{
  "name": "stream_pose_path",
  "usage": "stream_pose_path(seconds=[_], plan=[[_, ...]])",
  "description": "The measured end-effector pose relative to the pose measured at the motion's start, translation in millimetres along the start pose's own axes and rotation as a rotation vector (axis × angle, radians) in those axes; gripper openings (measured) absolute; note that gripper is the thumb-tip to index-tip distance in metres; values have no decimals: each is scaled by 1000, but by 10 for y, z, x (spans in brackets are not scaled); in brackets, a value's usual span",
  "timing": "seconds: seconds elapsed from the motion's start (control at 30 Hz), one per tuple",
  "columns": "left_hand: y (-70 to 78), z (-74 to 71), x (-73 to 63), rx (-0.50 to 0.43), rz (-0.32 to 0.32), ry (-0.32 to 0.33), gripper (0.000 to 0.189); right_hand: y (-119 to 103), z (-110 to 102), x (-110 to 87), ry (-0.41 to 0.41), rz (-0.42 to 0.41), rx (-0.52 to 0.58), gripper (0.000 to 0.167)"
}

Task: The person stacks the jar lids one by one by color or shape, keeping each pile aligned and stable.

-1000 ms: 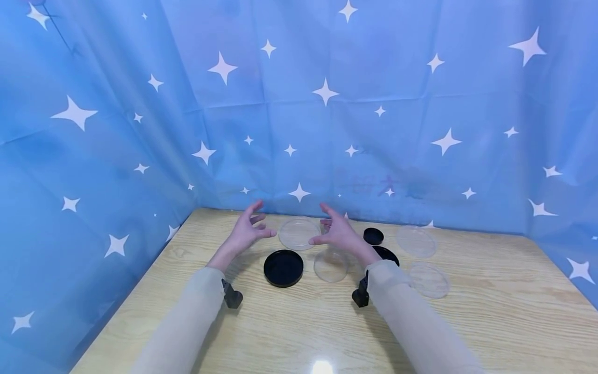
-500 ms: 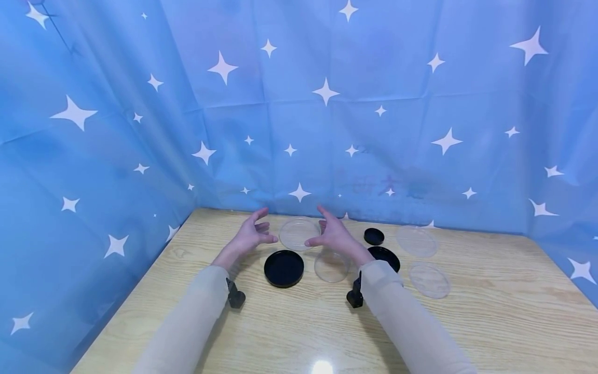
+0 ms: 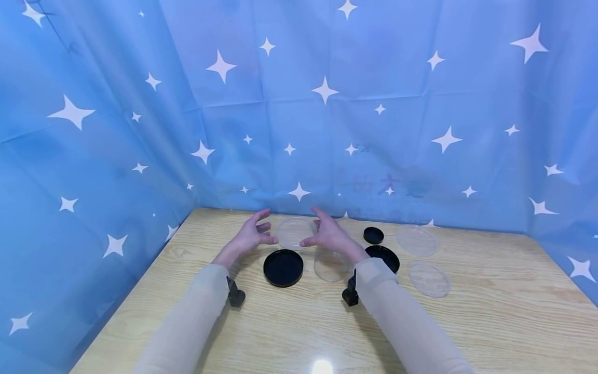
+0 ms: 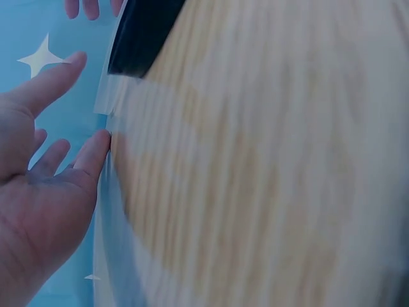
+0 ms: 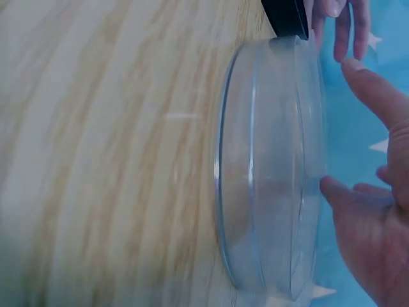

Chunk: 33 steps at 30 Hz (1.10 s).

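A clear round dish [image 3: 295,228] lies at the back of the table between my two hands. My left hand [image 3: 247,236] is on its left, thumb and fingers spread with nothing gripped. On the opposite side my right hand [image 3: 330,235] has its thumb tip right at the dish's edge, fingers also spread. Just in front sits a black round dish [image 3: 283,268], whose dark wall [image 4: 140,45] appears in the left wrist view. Beside it a second clear round dish [image 3: 328,271] lies below my right hand; its transparent side [image 5: 275,166] fills the middle of the right wrist view.
To the right are a small black round dish [image 3: 373,235], a larger black dish [image 3: 385,255] partly behind the right sleeve, and two clear discs [image 3: 417,240]. A blue star-patterned curtain [image 3: 374,130] hangs along the back and left edges of the wooden table [image 3: 495,301].
My right hand has moved left toward my left hand, and the clear back dish has shifted slightly left. The left hand came a little inward earlier, then stayed put.
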<state>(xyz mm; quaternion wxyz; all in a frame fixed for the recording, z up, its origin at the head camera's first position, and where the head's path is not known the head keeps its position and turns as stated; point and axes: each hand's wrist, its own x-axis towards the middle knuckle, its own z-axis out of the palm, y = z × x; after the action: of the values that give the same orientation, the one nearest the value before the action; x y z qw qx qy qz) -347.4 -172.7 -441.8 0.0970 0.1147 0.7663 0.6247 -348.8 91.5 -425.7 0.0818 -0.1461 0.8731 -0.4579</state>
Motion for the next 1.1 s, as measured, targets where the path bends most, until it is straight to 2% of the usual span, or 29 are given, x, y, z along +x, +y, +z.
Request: stream_pose_path(seconds=[0.27,0.63,0.93,0.97,1.1], plan=[[-32,-73,-6,-45,-8,-35,97,-45,40,15,-13,17,-77,113],[-67,-114,11,-43,-51,-26,95,5,42,57,-52,8,-57,107],[-99,-117,49,-32,-35,-30,95,16,45,75,-84,-12,-79,107],[-102,-116,51,-32,-37,-29,95,20,50,81,-79,-22,-103,105],[-106,-106,54,-27,-41,-24,94,26,71,108,-55,-71,-212,80]])
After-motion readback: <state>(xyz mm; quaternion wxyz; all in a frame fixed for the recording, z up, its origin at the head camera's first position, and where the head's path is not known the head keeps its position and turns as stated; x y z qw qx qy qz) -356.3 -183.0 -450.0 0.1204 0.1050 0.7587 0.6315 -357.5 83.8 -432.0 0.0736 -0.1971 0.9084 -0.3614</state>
